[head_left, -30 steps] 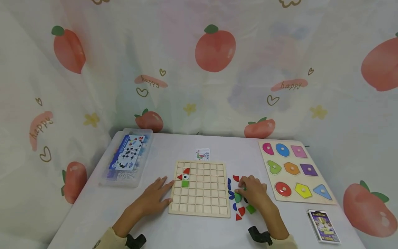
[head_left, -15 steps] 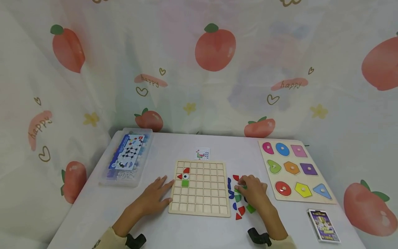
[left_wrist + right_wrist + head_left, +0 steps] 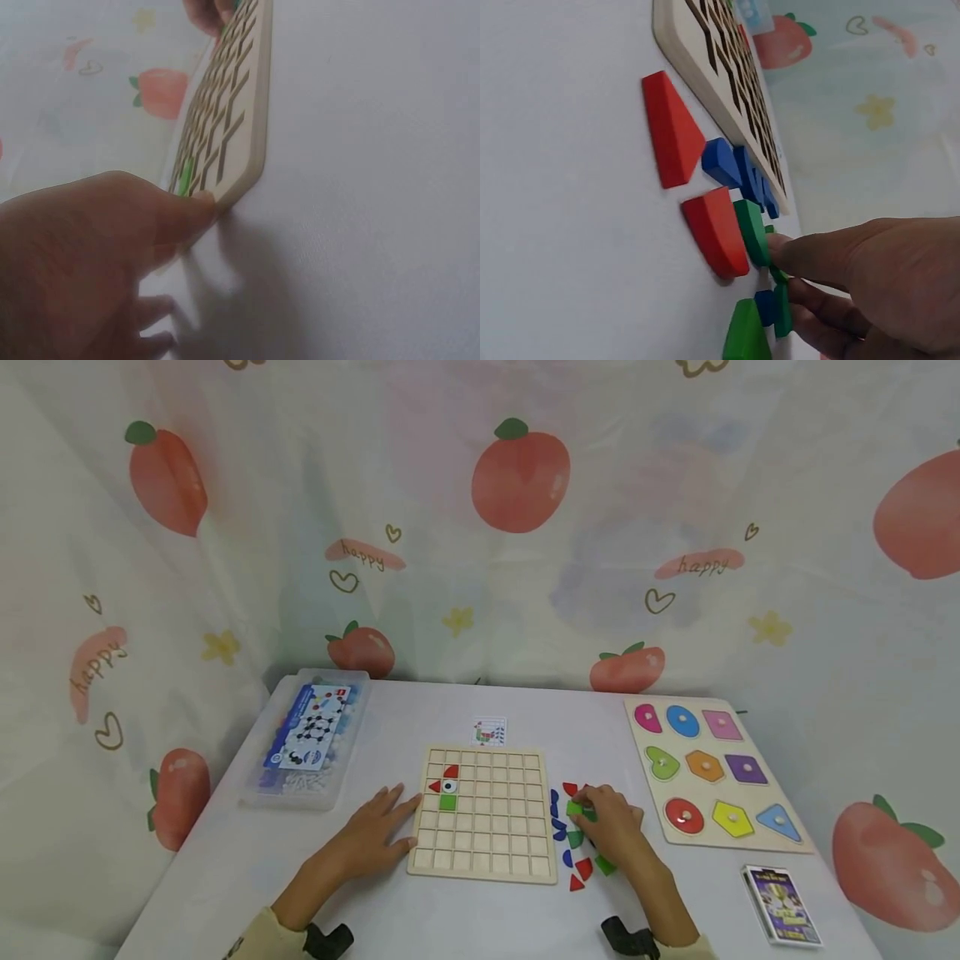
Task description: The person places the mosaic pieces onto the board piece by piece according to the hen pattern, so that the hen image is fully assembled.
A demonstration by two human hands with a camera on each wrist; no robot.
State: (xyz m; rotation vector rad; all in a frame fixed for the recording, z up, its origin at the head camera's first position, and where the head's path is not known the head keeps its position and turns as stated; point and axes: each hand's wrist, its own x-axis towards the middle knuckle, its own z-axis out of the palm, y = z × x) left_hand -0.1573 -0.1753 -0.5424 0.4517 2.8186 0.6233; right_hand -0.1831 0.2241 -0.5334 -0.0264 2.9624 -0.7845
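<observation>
A wooden grid board (image 3: 480, 827) lies flat on the table. In its upper left cells sit a red quarter-round block (image 3: 451, 771), a red triangle block (image 3: 435, 786), a white block with an eye (image 3: 449, 786) and a green square block (image 3: 447, 802). My left hand (image 3: 367, 835) rests spread at the board's left edge, its thumb (image 3: 191, 210) on the rim. Right of the board, my right hand (image 3: 615, 820) pinches a light green block (image 3: 574, 807) between thumb and fingers, among loose blocks. Its fingers partly hide this block in the right wrist view.
Loose blue blocks (image 3: 555, 802) and red blocks (image 3: 583, 867) lie along the board's right side. A pattern card (image 3: 490, 732) lies behind the board. A clear plastic case (image 3: 307, 739) stands left; a shape puzzle (image 3: 712, 772) and a card pack (image 3: 782, 906) lie right.
The light green block now shows at my right fingertips, where it was mostly hidden before. My right hand has shifted only slightly. The left hand has stayed at the board.
</observation>
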